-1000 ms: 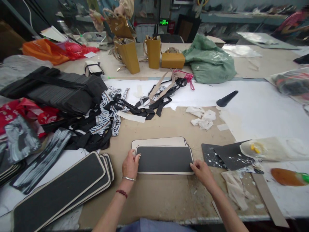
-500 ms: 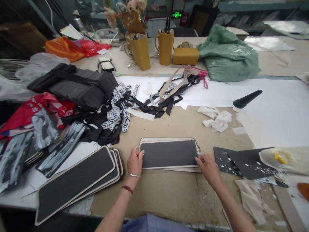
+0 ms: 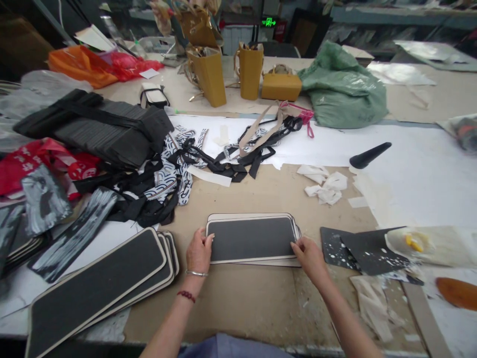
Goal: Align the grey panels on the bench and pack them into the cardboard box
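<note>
Dark grey with a pale rim, the top panel (image 3: 251, 239) lies on a small stack at the table's near middle; the left hand (image 3: 198, 252) pinches its left end, the right hand (image 3: 308, 253) its right end. Longer rimmed panels (image 3: 99, 286) lie left, white scraps (image 3: 325, 183) beyond, right.

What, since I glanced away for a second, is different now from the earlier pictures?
The top black panel has slid away from the person over the panels beneath: less of them shows behind it, and a pale strip now shows at its front right. The left hand and right hand keep their grip on its ends. The panel pile at left and the black tapered object stayed put.
</note>
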`<action>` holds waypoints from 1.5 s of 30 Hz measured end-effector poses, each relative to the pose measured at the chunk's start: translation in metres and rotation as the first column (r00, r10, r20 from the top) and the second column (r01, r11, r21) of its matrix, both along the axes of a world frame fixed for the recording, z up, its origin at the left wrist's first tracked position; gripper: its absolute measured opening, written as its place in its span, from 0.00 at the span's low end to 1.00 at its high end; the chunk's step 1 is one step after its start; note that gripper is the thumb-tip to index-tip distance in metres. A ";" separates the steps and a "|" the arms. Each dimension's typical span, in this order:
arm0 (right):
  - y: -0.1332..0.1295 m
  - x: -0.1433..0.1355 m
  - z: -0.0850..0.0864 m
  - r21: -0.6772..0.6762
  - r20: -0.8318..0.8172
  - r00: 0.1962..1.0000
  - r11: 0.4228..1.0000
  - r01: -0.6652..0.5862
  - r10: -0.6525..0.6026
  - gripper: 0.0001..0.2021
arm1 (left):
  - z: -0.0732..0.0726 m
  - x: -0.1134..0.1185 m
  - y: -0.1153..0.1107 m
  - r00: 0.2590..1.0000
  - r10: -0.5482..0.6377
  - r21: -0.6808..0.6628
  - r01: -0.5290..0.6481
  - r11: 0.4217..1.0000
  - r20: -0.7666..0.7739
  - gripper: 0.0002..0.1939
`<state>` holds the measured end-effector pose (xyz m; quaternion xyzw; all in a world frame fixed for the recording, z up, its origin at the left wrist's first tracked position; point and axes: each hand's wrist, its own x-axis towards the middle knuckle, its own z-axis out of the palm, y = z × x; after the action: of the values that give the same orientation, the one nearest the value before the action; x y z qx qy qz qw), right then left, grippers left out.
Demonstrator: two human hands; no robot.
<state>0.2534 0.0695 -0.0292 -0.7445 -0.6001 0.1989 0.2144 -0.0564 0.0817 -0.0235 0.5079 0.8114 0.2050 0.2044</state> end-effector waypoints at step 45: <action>0.006 -0.005 0.003 -0.171 0.197 0.980 0.985 -0.001 0.035 0.15 | -0.007 0.084 -0.006 0.678 -0.701 0.084 0.730 0.679 -0.223 0.32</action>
<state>0.2479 0.0755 -0.0266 -0.7708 -0.6061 0.1760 0.0872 0.0280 0.0758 -0.0307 0.8161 0.5414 0.1306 0.1545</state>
